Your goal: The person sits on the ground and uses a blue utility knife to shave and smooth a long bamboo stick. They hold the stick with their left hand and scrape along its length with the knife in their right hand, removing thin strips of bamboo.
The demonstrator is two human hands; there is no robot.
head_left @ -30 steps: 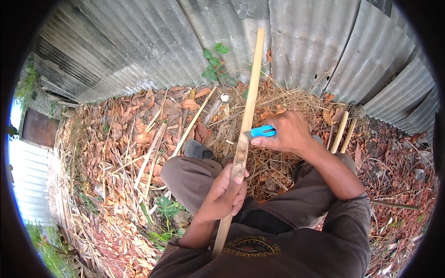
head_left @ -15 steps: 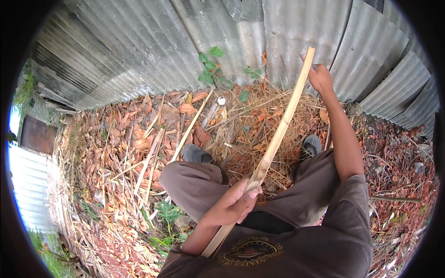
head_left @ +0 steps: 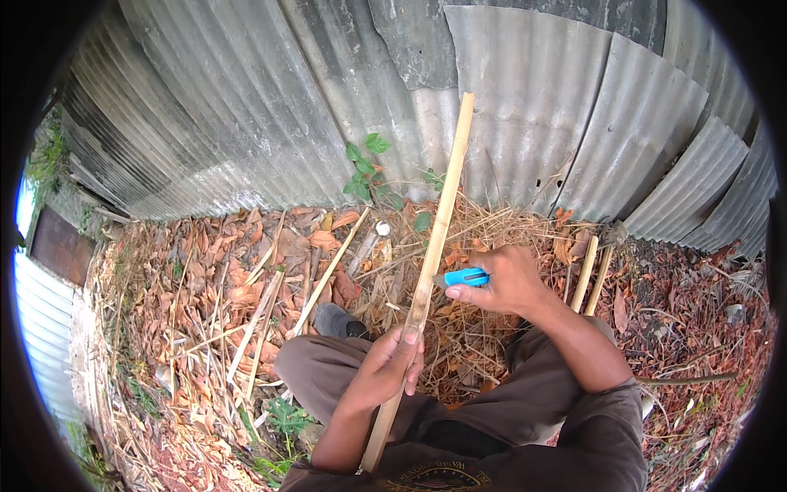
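Observation:
A long pale split-bamboo strip (head_left: 443, 215) slants up from my lap toward the metal fence. My left hand (head_left: 388, 365) is closed around its lower part, close to a darker patch on the strip. On the strip's right side, my right hand (head_left: 510, 281) grips a blue-handled utility knife (head_left: 466, 277). The knife's tip points left at the strip, very near its edge; I cannot tell whether the blade touches it. The strip's lower end lies against my shirt.
A corrugated metal fence (head_left: 246, 107) stands ahead. Dry leaves (head_left: 205, 271) and straw cover the ground, with several thin strips (head_left: 332, 271) lying at left. Two pale sticks (head_left: 584, 275) stand beyond my right knee. A green plant (head_left: 365, 172) grows by the fence.
My right hand has come down from the strip's far end toward its middle, and the blue knife now shows plainly. The strip's far end has swung left. My left hand still holds the strip.

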